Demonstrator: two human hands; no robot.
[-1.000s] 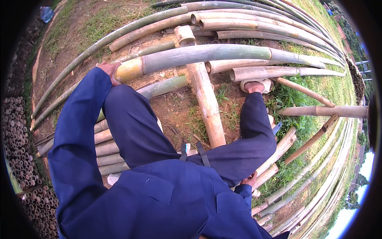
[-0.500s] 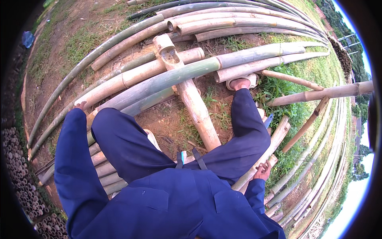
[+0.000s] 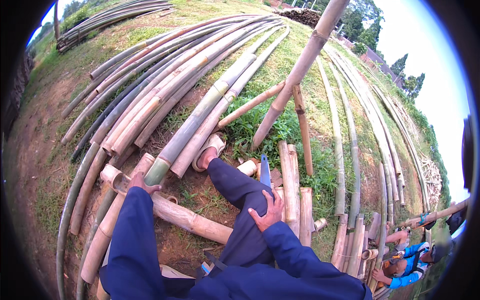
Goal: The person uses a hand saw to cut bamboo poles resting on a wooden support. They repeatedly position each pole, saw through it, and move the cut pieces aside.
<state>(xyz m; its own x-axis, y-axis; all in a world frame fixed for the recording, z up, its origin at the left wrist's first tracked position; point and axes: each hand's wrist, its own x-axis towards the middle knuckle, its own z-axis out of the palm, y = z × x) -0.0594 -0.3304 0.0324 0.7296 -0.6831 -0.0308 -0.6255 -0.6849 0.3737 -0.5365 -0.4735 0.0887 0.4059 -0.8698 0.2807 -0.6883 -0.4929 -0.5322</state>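
My left hand [image 3: 143, 184] is on the green bamboo pole [image 3: 172, 147], its thumb and fingers bent around it beside a notched bamboo post [image 3: 187, 220]. The post has a scooped cut near its end, and the pole crosses over it. My left sleeve hides the stretch of pole below the hand. My right hand [image 3: 268, 211] lies on my raised right knee with its fingers spread, holding nothing. Just beyond its fingertips a blue saw blade [image 3: 265, 171] stands up next to short bamboo pieces [image 3: 289, 187].
Long bamboo poles [image 3: 150, 97] lie on the grass ahead and to the left. A propped bamboo frame [image 3: 295, 65] rises ahead. At the lower right, a co-worker in blue [image 3: 415, 262] bends by cut bamboo lengths [image 3: 356, 247].
My view has swung to the right. My left hand has come from the far left to the green pole near the notch. My right hand has left a bamboo piece for my knee.
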